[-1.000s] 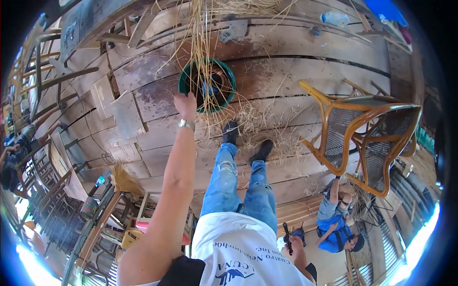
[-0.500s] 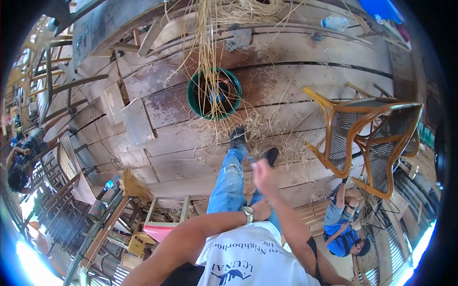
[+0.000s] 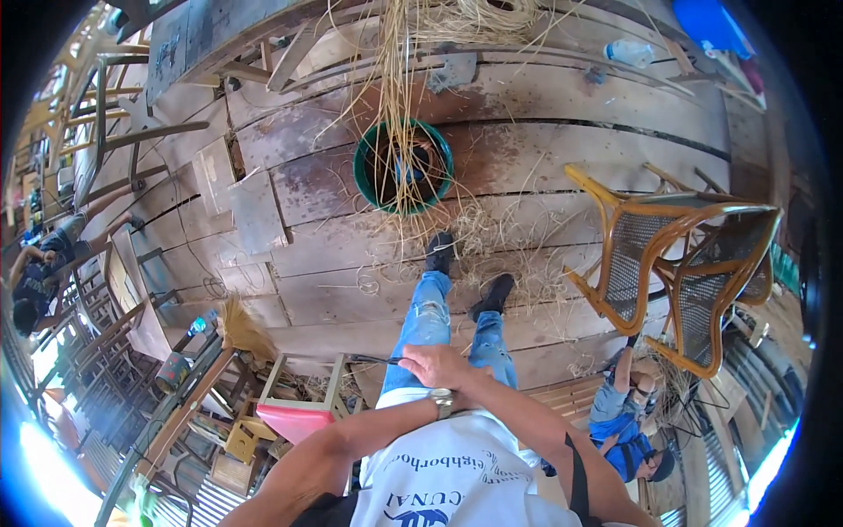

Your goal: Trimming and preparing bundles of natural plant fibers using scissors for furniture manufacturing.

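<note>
My right hand point(image 3: 435, 364) is in front of my lap, crossed over toward the left, with its fingers closed. A thin dark tool point(image 3: 372, 358) sticks out of it to the left; its kind cannot be made out. My left hand point(image 3: 472, 400) lies against my lap just below, largely hidden behind my right wrist. Its fingers do not show. Beyond my feet stands a green bucket point(image 3: 361, 169) with a dark inside and something blue in it. Long pale rattan strips point(image 3: 397, 75) stretch from the far edge down across the bucket.
A rattan armchair point(image 3: 629, 255) lies at the right, near a seated person in blue point(image 3: 625, 430). To my left are a pink-topped stool point(image 3: 294, 422) and a straw broom point(image 3: 243, 332). Loose fibre shavings point(image 3: 518, 237) litter the plank floor. Another person point(image 3: 44, 272) sits far left.
My right hand has swung back from beyond my knees to my lap, moving left and nearer, over my left hand. My right foot has shifted slightly nearer.
</note>
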A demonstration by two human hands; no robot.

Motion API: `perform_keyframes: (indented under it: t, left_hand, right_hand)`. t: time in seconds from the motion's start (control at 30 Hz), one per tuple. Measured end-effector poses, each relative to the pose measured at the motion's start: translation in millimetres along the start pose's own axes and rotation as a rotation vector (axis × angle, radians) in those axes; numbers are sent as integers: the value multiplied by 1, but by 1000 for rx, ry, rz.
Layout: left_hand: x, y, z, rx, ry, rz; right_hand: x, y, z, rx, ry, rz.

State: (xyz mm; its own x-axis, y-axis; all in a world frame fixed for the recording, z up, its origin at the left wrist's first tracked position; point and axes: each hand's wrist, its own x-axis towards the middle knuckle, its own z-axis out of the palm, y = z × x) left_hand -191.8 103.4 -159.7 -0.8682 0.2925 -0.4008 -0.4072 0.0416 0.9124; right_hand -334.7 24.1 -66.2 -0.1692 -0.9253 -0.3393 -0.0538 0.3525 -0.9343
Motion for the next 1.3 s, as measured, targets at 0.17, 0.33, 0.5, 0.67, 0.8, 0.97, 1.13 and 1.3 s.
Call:
perform_keyframes:
  t: [0.17,0.33,0.5,0.67,0.8,0.97,1.13,1.3]
  left_hand:
    - [-15,45,-77,-154,-27,-281]
    - [21,-21,-233,295,405,-451]
    - [125,15,-385,424,937,-214]
    - [184,38,-454,586,1070,-350]
    - [197,40,-471,637,1109,-449]
    - [213,58,-476,578,1133,-564]
    - [218,53,-485,623,1200,-460]
    - [204,16,-507,586,1087,-300]
  right_hand:
    - [26,21,-21,-2,463,158]
    - [-5,93,-108,506,846,647]
    - [-181,190,-126,209,954,882]
    - [-322,176,-85,192,988,1155]
    - [-342,138,-50,237,1032,1175]
    - [-320,110,-29,389,1098,1137]
    - [-280,97,-30,429,1120,1094]
    - [-266,92,-36,378,1065,1026]
